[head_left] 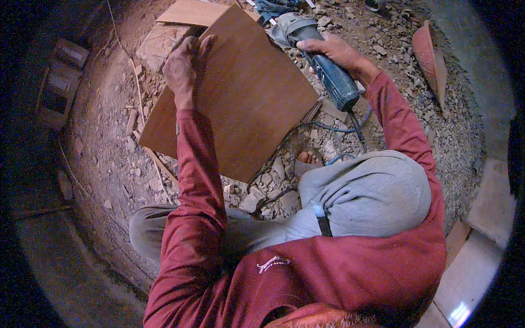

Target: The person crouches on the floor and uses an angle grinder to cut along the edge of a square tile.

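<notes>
My left hand is closed on the upper left edge of a large brown square board, which lies tilted over a pale block and smaller brown pieces. My right hand grips a dark blue-grey power tool, apparently an angle grinder, by its body. The tool's grey head is just beyond the board's upper right edge, and a cable trails from its rear end toward my bent right knee. Whether the head touches anything is unclear.
Broken rubble covers the ground around my sandalled foot. A reddish pan is at the right. Loose wires and stacked grey blocks lie at the left. Pale slabs are at the lower right.
</notes>
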The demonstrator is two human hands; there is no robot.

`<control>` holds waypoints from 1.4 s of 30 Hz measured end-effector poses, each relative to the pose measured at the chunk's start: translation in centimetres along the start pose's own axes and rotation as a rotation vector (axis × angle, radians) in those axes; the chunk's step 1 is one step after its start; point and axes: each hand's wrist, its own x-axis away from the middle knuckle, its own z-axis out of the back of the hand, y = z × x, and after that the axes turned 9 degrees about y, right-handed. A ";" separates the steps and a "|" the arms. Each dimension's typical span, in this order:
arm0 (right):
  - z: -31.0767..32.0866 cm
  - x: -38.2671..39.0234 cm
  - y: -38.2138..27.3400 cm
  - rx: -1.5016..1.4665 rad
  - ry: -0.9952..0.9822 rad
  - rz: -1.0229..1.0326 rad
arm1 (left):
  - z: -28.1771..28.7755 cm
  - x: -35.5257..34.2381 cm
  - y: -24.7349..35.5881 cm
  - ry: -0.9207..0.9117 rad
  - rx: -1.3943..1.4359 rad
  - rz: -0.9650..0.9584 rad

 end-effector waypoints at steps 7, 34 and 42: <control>0.1 -0.4 -0.1 0.063 0.012 -0.009 | 0.0 0.2 -0.2 0.032 0.076 -0.005; -0.2 -0.7 -0.3 0.077 0.021 -0.015 | 0.0 0.0 0.1 -0.010 0.029 0.021; 1.3 -2.2 1.6 0.124 0.072 -0.017 | -0.2 0.0 0.2 -0.015 0.065 -0.004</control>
